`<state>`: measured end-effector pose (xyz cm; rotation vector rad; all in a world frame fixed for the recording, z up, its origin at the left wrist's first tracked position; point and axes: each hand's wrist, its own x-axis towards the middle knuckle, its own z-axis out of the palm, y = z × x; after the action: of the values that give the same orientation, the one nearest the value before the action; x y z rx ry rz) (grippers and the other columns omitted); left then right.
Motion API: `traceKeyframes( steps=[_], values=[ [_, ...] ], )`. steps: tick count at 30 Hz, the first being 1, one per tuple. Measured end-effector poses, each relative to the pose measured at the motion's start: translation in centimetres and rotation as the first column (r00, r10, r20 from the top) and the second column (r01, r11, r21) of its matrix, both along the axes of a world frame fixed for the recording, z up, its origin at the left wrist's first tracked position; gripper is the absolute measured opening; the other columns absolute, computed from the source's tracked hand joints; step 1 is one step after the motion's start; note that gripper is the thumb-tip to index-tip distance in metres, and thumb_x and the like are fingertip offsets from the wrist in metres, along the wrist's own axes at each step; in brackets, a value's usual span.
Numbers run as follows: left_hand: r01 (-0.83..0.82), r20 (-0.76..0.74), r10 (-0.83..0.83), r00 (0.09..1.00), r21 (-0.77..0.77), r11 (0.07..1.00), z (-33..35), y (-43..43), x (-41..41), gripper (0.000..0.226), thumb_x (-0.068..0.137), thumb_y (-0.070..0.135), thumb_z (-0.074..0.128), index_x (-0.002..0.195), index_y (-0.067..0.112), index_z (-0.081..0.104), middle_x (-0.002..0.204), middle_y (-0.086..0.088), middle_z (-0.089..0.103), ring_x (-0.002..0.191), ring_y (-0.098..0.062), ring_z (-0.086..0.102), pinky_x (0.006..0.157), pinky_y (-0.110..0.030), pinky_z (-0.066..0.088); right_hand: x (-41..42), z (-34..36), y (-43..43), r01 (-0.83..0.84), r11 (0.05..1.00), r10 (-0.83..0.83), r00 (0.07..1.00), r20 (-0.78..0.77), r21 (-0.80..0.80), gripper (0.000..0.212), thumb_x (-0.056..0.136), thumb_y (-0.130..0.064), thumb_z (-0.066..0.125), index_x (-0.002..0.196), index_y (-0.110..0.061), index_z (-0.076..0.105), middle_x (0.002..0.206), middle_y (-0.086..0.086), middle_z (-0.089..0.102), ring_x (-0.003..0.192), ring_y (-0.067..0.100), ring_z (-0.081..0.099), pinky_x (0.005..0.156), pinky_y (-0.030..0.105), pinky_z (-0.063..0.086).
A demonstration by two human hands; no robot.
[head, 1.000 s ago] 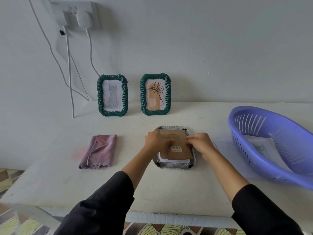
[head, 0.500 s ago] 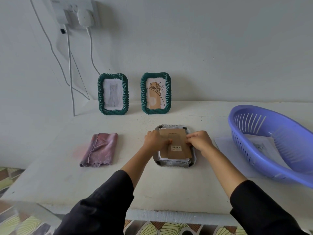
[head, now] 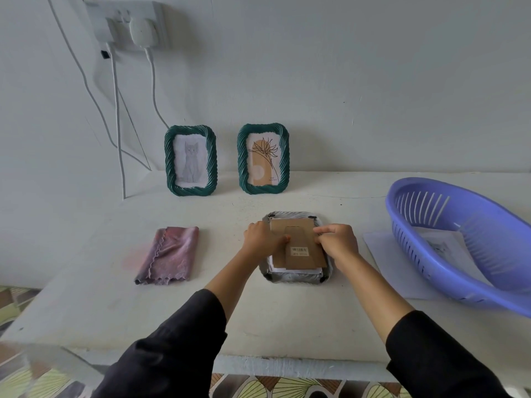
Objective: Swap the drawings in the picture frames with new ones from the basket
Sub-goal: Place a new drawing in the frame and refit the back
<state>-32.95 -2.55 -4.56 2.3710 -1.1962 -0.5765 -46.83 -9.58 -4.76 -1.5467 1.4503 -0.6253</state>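
Looking first at the containers, we see a purple plastic basket with slotted walls [head: 416, 261] standing at the right edge of the white desk [head: 258, 317]. Inside it lies a white sheet with a small grey drawing [head: 439, 245]; we cannot tell if more sheets lie below it. A plain white sheet [head: 382, 254] lies flat on the desk, partly under the left side of the basket.

In the middle of the desk, between the back edge and the front edge, a picture frame with a grey back [head: 296, 278] lies face down. In its opening rests a brown cardboard backing board [head: 298, 254] with a small barcode label. A strip of white paper [head: 296, 272] shows under the near end of the board.

The left hand [head: 263, 239] is at the left side of the board, its fingers curled, and its thumb lies on the cardboard. The right hand [head: 336, 242] is at the right side, also curled, and it pinches the right edge of the board with its fingertips. Both forearms come out of black sleeves.

At the back edge, two dark green frames with a twisted border stand upright near the wall. The left frame [head: 191, 160] holds a grey cat drawing, and the right frame [head: 263, 158] holds a plant drawing on an orange shape. A folded pink cloth [head: 168, 255] lies to the left of the face-down frame, apart from it.
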Motion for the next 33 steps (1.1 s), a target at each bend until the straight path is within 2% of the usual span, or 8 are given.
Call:
traceKeyframes(
  steps=[15, 19, 24, 28, 33],
  values=[
    [-0.005, 0.092, 0.002, 0.996, 0.032, 0.999, 0.0, 0.1, -0.1, 0.053, 0.085, 0.047, 0.060, 0.102, -0.004, 0.063, 0.106, -0.020, 0.064, 0.096, -0.029, 0.058, 0.080, -0.035, 0.047, -0.2, 0.2, -0.3, -0.080, 0.996, 0.077, 0.991, -0.106, -0.027, 0.025, 0.078, -0.008, 0.064, 0.099, -0.019, 0.072, 0.112, 0.006, 0.069, 0.104, 0.024, 0.062, 0.094, 0.034, 0.050],
    [0.028, 0.134, -0.036, 0.990, 0.055, 0.998, 0.3, 0.1, -0.2, 0.052, 0.087, 0.045, 0.057, 0.102, -0.005, 0.062, 0.108, -0.020, 0.064, 0.106, -0.031, 0.055, 0.083, -0.037, 0.044, -0.1, 0.5, -0.4, -0.115, 0.993, 0.108, 0.980, -0.166, -0.034, 0.024, 0.078, -0.008, 0.063, 0.098, -0.019, 0.071, 0.112, 0.006, 0.069, 0.104, 0.024, 0.062, 0.091, 0.032, 0.050],
    [0.043, 0.179, -0.056, 0.982, 0.078, 0.996, 0.7, 0.2, -0.5, 0.052, 0.090, 0.044, 0.053, 0.111, -0.004, 0.058, 0.116, -0.018, 0.059, 0.116, -0.029, 0.045, 0.091, -0.035, 0.039, 0.3, 1.0, -0.3, -0.158, 0.983, 0.120, 0.940, -0.320, -0.095, 0.025, 0.081, -0.011, 0.060, 0.101, -0.022, 0.070, 0.114, 0.005, 0.067, 0.107, 0.027, 0.061, 0.087, 0.031, 0.048],
    [0.050, 0.188, -0.065, 0.980, 0.087, 0.995, 0.8, 0.2, -0.5, 0.054, 0.091, 0.045, 0.051, 0.115, -0.003, 0.055, 0.118, -0.018, 0.058, 0.117, -0.029, 0.043, 0.093, -0.034, 0.037, 1.0, 1.5, -0.1, -0.216, 0.965, 0.118, 0.866, -0.487, -0.150, 0.015, 0.084, -0.010, 0.055, 0.097, -0.010, 0.062, 0.101, 0.012, 0.065, 0.101, 0.032, 0.062, 0.073, 0.030, 0.045],
    [0.053, 0.179, -0.068, 0.981, 0.088, 0.995, 0.8, 0.0, -0.5, 0.054, 0.090, 0.046, 0.052, 0.116, -0.002, 0.053, 0.118, -0.017, 0.057, 0.117, -0.029, 0.043, 0.093, -0.034, 0.037, 1.5, 2.1, 0.0, -0.269, 0.941, 0.084, 0.774, -0.627, -0.206, 0.026, 0.088, -0.012, 0.054, 0.112, -0.005, 0.054, 0.116, 0.013, 0.061, 0.106, 0.030, 0.059, 0.084, 0.032, 0.046]
  ],
)
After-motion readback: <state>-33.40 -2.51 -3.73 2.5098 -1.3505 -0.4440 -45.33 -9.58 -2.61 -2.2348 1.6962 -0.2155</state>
